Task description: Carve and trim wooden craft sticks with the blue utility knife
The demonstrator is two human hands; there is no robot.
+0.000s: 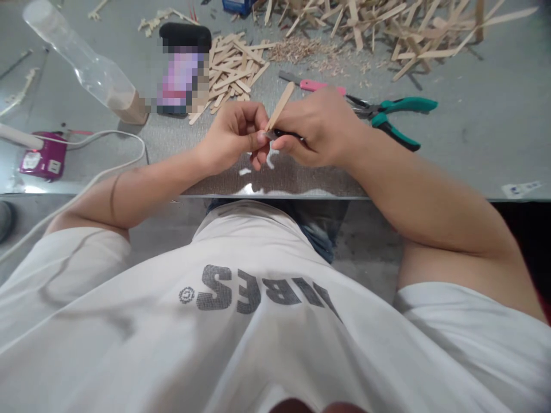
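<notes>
My left hand (235, 135) is closed in a pinch around the lower end of a flat wooden craft stick (280, 105), which tilts up and to the right above the table's near edge. My right hand (318, 129) is closed around a small dark-handled tool with a metal tip (278, 135), pressed against the stick where my left fingers hold it. Both hands touch each other over the grey table (473, 126).
A pile of craft sticks (230, 69) lies beyond my hands, with a bigger heap of sticks and shavings (387, 28) at the back right. Green-handled pliers (394, 112) and a pink-handled knife (316, 86) lie right. A plastic bottle (86, 66), a phone (183, 71), a magenta device (43, 158) with white cable sit left.
</notes>
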